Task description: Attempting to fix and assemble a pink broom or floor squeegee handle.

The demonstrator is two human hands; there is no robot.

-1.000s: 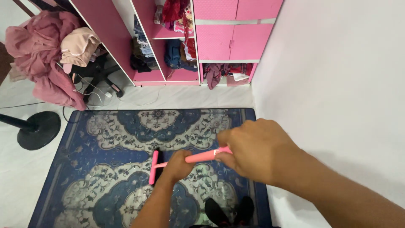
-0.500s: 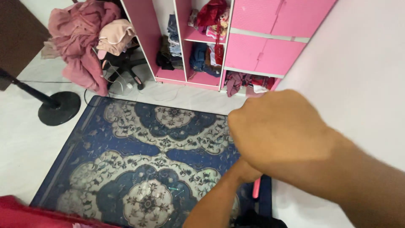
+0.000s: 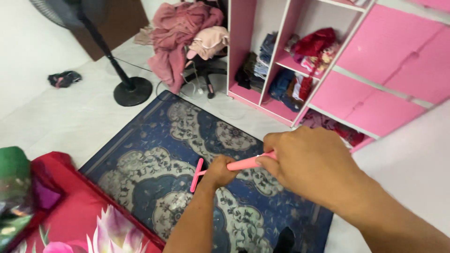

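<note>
Presently both the left hand (image 3: 219, 171) and right hand (image 3: 307, 164) are clenched around a slim pink plastic T-headed broom (image 3: 225, 167), whose head could snag the patterned blue rug (image 3: 140, 159).

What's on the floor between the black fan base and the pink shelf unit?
In the head view, a clothes-draped chair between black fan base and pink shelf unit.

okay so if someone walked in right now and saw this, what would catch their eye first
Front and centre, both hands grip a pink long-handled tool: the left hand lower on the handle, the right hand at its upper end, over a blue patterned rug. Behind, a pink open wardrobe stuffed with clothes fills the upper right, with a standing fan at upper left.
</note>
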